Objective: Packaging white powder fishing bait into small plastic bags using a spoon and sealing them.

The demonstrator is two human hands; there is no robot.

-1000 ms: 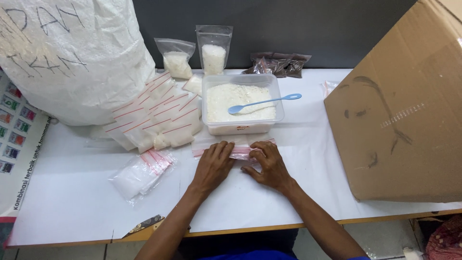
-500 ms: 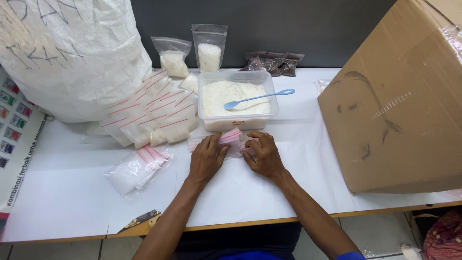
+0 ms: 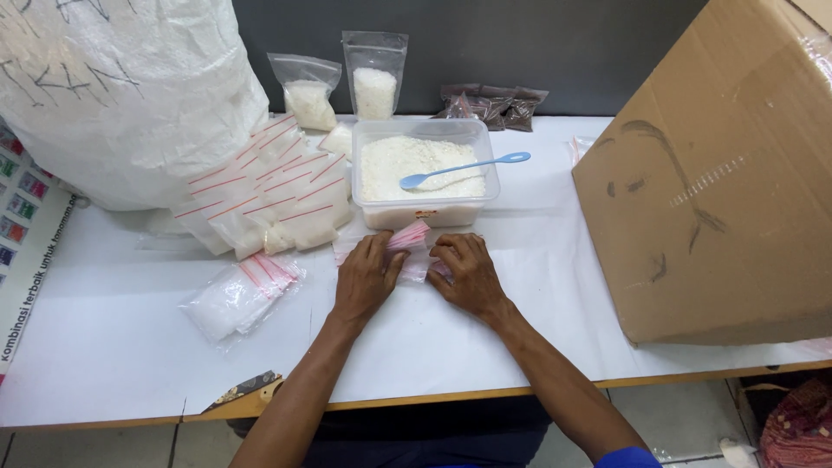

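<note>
both hands are down on a little stack of empty clear zip bags with red strips (image 3: pixel 409 247), right in front of the clear plastic tub of white powder (image 3: pixel 425 172) in the middle of the table. the left hand (image 3: pixel 366 276) pinches the fanned-up red ends of the stack, and the right hand (image 3: pixel 465 273) has its fingers curled, pressing the bags flat from the right side. a light blue plastic spoon (image 3: pixel 465 167) lies across the tub. to the left of the tub there's a spread of filled zip bags of white powder with red seal lines (image 3: pixel 269 195), and nearer, a loose bundle of empty clear bags (image 3: pixel 238 295). at the far edge stand two clear stand-up pouches with white powder (image 3: pixel 342 85) and a few small dark brown packets (image 3: pixel 494 107). a huge white woven sack with black scrawl (image 3: pixel 121 87) fills the far left, and a big brown cardboard box (image 3: pixel 719 173) takes up the right. the white tabletop (image 3: pixel 113 338) has a wooden front edge, with a dark grey wall behind.
</note>
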